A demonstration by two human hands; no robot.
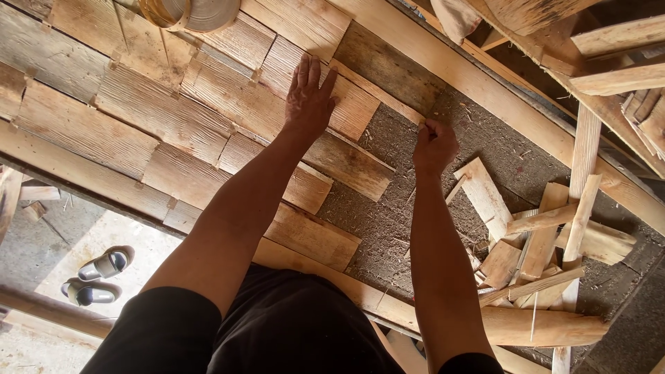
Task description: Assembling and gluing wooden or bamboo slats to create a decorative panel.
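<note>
The left hand [309,97] lies flat, fingers spread, on a shingle [346,104] in the top row of the laid boards. The right hand [434,147] is closed at the shingle's edge; I cannot tell what it pinches. The shingle looks thin, light, stiff, and easy to split; hold by its edges. Loose offcuts [540,249] crowd the right side.

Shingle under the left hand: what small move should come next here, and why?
Probably press the thin strip snug along the shingle's right edge. The left hand lies flat on that shingle, the right hand pinches at the strip's lower end, and bare board lies exposed right beside it.
</note>
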